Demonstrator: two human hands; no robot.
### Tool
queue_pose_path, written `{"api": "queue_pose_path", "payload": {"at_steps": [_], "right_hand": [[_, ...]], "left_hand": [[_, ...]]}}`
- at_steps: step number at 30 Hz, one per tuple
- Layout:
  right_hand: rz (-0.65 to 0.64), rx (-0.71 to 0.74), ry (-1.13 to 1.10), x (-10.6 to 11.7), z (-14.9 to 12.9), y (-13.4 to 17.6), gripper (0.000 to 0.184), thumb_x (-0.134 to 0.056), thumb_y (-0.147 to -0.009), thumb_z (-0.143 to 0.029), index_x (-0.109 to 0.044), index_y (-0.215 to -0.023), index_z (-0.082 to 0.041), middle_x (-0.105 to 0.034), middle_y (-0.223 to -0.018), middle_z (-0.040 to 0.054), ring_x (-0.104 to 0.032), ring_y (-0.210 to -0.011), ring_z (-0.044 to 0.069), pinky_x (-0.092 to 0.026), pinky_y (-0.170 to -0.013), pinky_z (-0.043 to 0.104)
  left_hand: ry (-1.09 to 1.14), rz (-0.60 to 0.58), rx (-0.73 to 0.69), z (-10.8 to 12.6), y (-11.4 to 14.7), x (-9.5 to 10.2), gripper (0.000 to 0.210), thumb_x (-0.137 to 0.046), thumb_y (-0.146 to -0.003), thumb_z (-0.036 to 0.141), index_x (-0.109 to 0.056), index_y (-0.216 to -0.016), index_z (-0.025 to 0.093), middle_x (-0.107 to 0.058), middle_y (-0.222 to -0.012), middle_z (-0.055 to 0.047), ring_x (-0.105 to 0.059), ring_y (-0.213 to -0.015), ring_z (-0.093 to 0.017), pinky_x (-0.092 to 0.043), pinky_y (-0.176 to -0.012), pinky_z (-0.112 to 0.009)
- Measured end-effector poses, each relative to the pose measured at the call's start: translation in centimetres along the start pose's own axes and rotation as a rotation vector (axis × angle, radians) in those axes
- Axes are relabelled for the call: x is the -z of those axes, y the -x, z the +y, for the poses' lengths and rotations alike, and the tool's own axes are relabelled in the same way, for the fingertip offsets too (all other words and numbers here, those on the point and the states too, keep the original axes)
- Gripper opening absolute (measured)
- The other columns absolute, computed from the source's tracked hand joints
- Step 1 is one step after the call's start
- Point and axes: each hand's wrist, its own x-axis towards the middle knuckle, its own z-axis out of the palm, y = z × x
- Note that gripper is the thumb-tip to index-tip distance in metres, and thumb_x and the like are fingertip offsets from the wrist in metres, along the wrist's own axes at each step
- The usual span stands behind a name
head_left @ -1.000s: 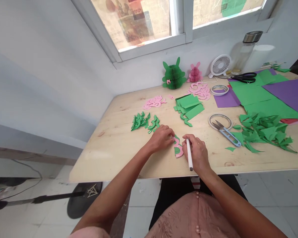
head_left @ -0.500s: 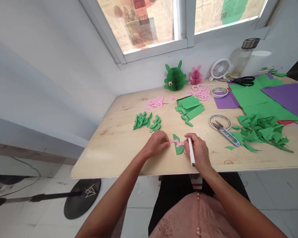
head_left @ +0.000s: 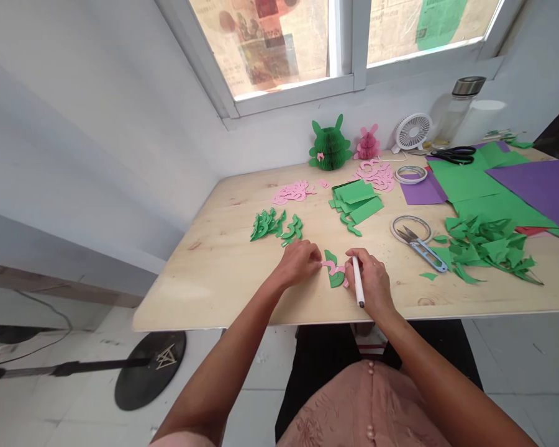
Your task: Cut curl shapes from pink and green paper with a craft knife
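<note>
A small green paper cutout (head_left: 337, 279) lies flat near the table's front edge, with a curvy pink paper piece (head_left: 331, 267) across it. My left hand (head_left: 302, 264) is closed, its fingertips pinching the left end of the pink piece. Resting at the other side, my right hand (head_left: 371, 279) has a white pen (head_left: 358, 282) tucked in it, dark end toward me. Its fingertips are at the pink piece's right end; their exact contact is hidden. Folded green paper cutouts (head_left: 266, 225) sit beyond my left hand.
Farther back are pink cutouts (head_left: 292, 191), green strips (head_left: 358, 202), a green paper figure (head_left: 330, 148) and a pink one (head_left: 368, 144). To the right lie blue-handled snips (head_left: 426, 251), a tape roll (head_left: 410, 176), green scraps (head_left: 489, 248) and purple sheets (head_left: 540, 186). A small fan (head_left: 412, 132) stands behind.
My left hand has shifted slightly right and up, closer to the green cutout. My right hand stays nearly in place with the pen. The camera view has shifted slightly.
</note>
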Motion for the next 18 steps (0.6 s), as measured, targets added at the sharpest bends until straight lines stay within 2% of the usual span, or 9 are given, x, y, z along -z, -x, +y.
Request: {"api": "queue_pose_path", "payload": {"at_steps": [8,12,18], "right_hand": [[-0.019,-0.094,-0.092,0.0,-0.4,0.0,0.022,-0.049,-0.078,-0.02,-0.057,-0.098,-0.022,-0.066,-0.061,-0.0034,-0.061,-0.058,0.017,-0.042,-0.067,0.03],[-0.02,-0.043,-0.036,0.0,-0.2,0.0,0.023,-0.048,-0.077,-0.02,-0.057,-0.098,-0.022,-0.067,-0.063,-0.0015,-0.063,-0.065,0.019,-0.041,-0.07,0.031],[-0.03,0.057,0.074,0.0,0.1,0.1,0.022,-0.048,-0.079,-0.02,-0.056,-0.099,-0.021,-0.07,-0.073,0.0018,-0.065,-0.077,0.022,-0.039,-0.077,0.034]], "left_hand": [[0.043,-0.026,0.039,-0.1,1.2,0.6,0.01,-0.057,-0.077,0.016,-0.065,-0.072,0.019,-0.07,-0.083,-0.001,-0.062,-0.082,-0.017,-0.046,-0.078,-0.03],[0.018,0.005,0.079,0.3,1.4,0.1,0.01,-0.061,-0.08,0.025,-0.067,-0.086,0.02,-0.07,-0.092,-0.003,-0.061,-0.089,-0.02,-0.045,-0.084,-0.033],[-0.043,0.021,0.129,1.2,1.0,-0.5,0.005,-0.064,-0.079,0.024,-0.067,-0.078,0.021,-0.067,-0.086,-0.004,-0.058,-0.09,-0.023,-0.042,-0.086,-0.037]]}}
